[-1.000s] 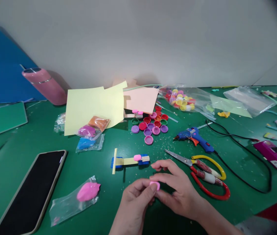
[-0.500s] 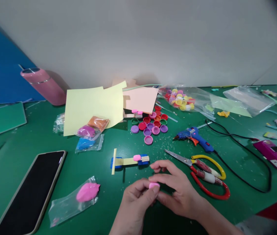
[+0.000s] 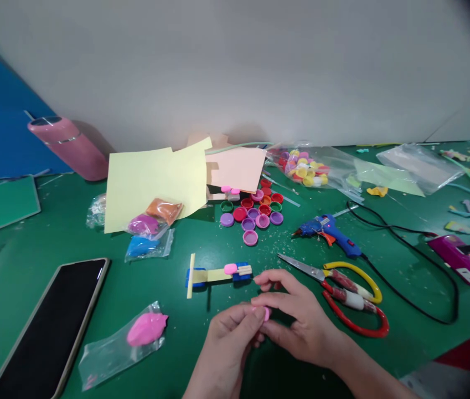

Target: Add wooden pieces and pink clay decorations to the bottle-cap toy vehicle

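Note:
A small lump of pink modelling clay [image 3: 266,314] is pinched between my left hand [image 3: 235,332] and my right hand [image 3: 297,321], partly hidden by the fingers. My left thumb presses on it, while my right thumb and index finger touch its other side. Just beyond my hands lies a small craft piece [image 3: 218,275] made of a yellow strip, blue ends, a crosswise stick and short pale sticks, with a pink clay blob [image 3: 230,269] on it. To the left, more pink clay [image 3: 147,328] sits on an opened plastic bag [image 3: 106,357].
Scissors [image 3: 342,288] and a blue glue gun [image 3: 330,233] with a black cord lie right of my hands. Several bottle caps [image 3: 250,238] are spread beyond the craft piece. A phone [image 3: 47,327], bagged clay [image 3: 143,246], paper sheets [image 3: 151,183] and a pink flask [image 3: 72,147] stand or lie left.
The pink clay has turned between my fingers, and my left thumb now covers more of it. The whole view has shifted slightly; the things on the table lie as before.

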### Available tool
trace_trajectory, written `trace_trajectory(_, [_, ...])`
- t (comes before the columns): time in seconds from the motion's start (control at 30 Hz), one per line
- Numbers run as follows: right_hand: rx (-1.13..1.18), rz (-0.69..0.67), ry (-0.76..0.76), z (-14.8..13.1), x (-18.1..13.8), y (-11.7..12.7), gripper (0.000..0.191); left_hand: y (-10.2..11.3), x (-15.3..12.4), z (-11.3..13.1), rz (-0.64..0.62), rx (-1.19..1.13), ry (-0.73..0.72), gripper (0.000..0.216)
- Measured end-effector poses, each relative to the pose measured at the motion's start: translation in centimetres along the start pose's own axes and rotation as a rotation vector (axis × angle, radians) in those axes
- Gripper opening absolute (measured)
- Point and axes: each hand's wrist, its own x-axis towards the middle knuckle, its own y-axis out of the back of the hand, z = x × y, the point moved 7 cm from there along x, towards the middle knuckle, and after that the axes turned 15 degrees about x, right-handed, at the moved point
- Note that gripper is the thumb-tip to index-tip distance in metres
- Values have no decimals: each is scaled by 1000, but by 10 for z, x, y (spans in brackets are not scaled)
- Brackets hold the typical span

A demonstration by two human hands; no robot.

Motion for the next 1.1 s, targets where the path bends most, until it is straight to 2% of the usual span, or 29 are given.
trace_trajectory(0.17, [3, 21, 11, -1, 1, 1, 27, 3, 4, -2, 36, 4, -1, 16])
trace_trajectory(0.37, [-54, 28, 1, 2, 2, 2, 21, 4, 10, -5, 32, 51, -19, 18])
trace_trajectory(0.8, [-185, 15, 36, -4, 6, 0, 22, 7, 10, 4, 83, 119, -44, 14])
trace_trajectory(0.9, [-176, 60, 41, -5, 10, 6, 21, 7, 9, 8, 71, 104, -58, 15])
trace_trajectory(1.0, [-96, 162, -7, 2, 18, 15, 18, 16, 6, 14, 152, 143, -109, 17])
trace_trajectory(1.1, [-32, 192, -48, 11, 28, 17, 19, 29, 0, 24, 285, 285, -264, 10])
